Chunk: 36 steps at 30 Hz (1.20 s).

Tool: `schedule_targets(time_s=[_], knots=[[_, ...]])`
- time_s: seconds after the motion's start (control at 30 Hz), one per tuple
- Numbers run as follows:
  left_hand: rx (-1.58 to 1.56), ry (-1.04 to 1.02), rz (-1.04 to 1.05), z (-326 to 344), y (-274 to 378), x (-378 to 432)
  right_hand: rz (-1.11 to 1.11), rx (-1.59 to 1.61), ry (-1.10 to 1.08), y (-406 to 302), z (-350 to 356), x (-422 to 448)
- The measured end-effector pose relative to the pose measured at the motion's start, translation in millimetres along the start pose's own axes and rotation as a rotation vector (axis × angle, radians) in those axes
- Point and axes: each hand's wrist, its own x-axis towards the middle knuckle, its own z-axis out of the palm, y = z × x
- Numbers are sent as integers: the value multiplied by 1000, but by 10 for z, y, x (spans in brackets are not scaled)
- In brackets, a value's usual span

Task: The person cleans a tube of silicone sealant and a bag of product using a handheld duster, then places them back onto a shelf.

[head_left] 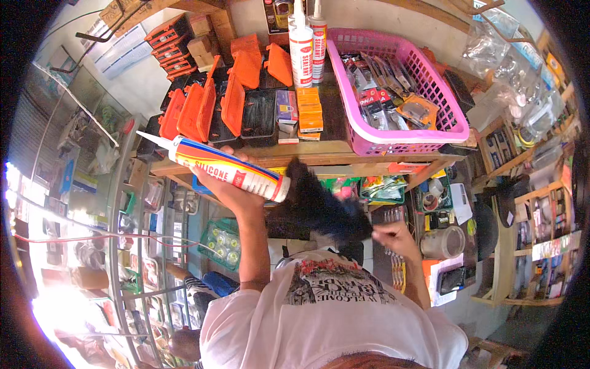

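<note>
My left hand (235,189) grips a silicone sealant cartridge (230,168), a tube with a white pointed nozzle and a yellow, red and blue label. The cartridge is tilted, its nozzle up to the left, in front of the wooden shelf's edge. My right hand (396,237) is closed at the near end of a black fluffy duster (327,203), which is blurred. The duster's far end reaches up close to the cartridge's base. Any handle inside the fist is hidden. Two more sealant cartridges (302,57) stand upright on the shelf (329,108), with another nozzle partly visible behind them.
Several orange-lidded black cases (196,113) and small stacked boxes (309,110) sit on the shelf. A pink plastic basket (405,136) holds packaged goods. Glass display shelving (115,203) runs along the left, where another person (209,290) is partly visible. A clear round jar (442,242) stands right.
</note>
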Motion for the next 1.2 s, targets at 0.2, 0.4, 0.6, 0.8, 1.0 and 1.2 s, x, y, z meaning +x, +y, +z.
schedule_targets(time_s=[0.2, 0.4, 0.6, 0.8, 1.0, 1.2], knots=[[-62, -102, 7, -139, 43, 102, -17, 7, 130, 90, -65, -99], [-78, -63, -78, -201, 0, 161, 16, 41, -82, -17, -69, -144], [-36, -69, -60, -41, -21, 51, -162, -78, 55, 80, 53, -79], [-152, -127, -37, -183, -27, 214, 120, -15, 187, 45, -148, -167], [-70, -109, -53, -87, -36, 121, -34, 29, -109, 1, -7, -72], [-242, -201, 40, -274, 164, 406, 93, 599, 5, 313, -341, -246]])
